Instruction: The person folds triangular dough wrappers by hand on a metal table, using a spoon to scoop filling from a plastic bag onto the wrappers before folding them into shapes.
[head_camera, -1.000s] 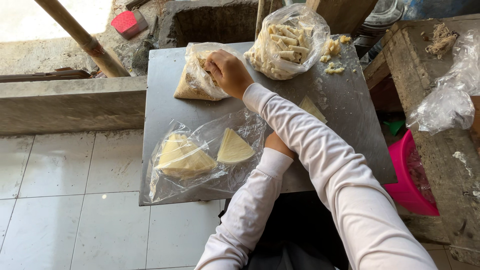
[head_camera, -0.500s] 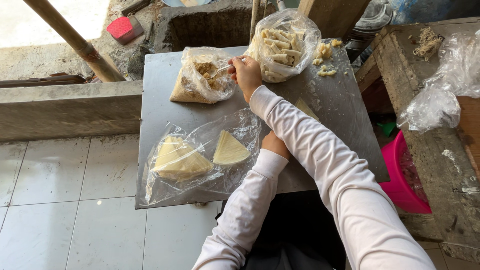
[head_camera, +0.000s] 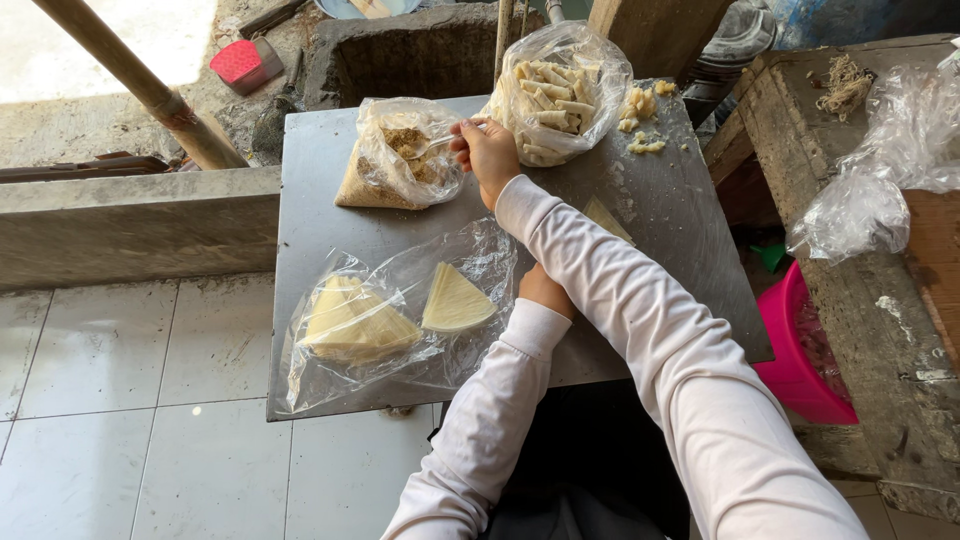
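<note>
Right arm, white sleeve, extended forward and to the left across the body; right hand (head_camera: 487, 152) closed in a pinch grip, knuckles up, thumb side toward the left. Left arm bent beneath the right forearm; left hand (head_camera: 546, 291) mostly hidden under it, only the back of the wrist showing. Finger pose not readable.
</note>
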